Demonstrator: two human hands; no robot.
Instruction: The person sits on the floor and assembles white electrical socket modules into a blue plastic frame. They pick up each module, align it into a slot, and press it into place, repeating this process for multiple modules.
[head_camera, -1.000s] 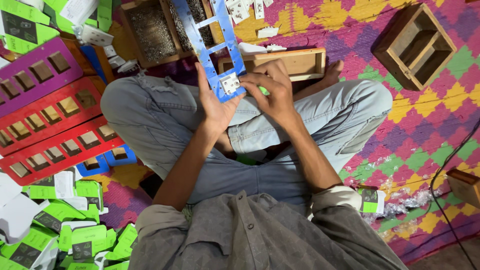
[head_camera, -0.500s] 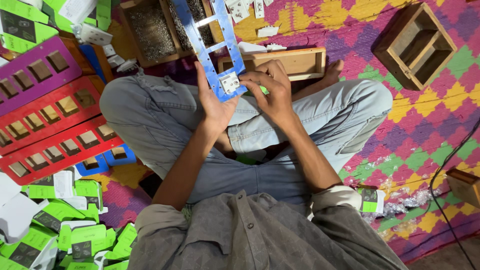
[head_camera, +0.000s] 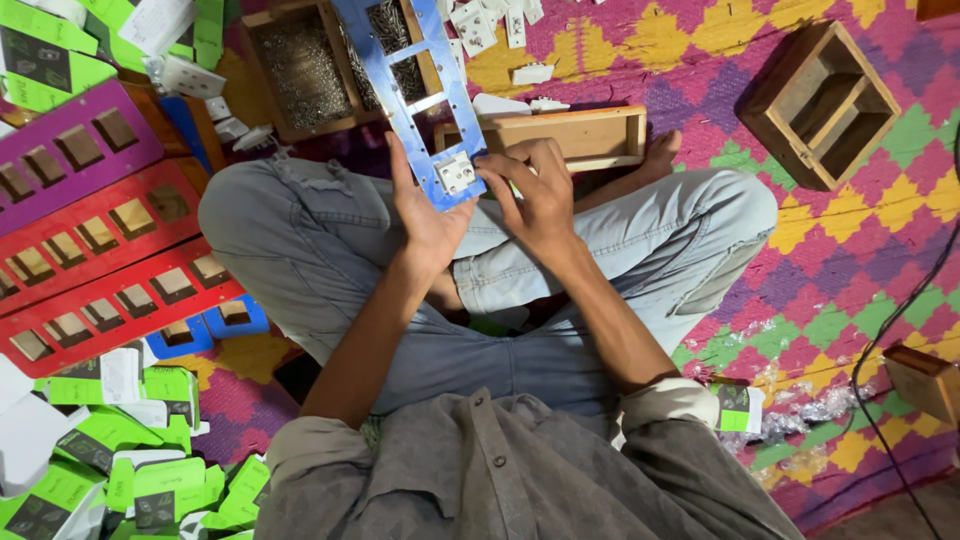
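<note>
Head camera looks down at a person sitting cross-legged on a bright rug. The left hand (head_camera: 425, 215) is curled around the bottom of a long blue plate with holes (head_camera: 415, 95), held up over the knees. The right hand (head_camera: 535, 195) has its fingers bent, pushing a small white switch (head_camera: 456, 173) into the lowest hole. If the push goes crooked, the switch could pop out or the plate could slip. The fingertips are hidden, and the top of the plate is cut off.
</note>
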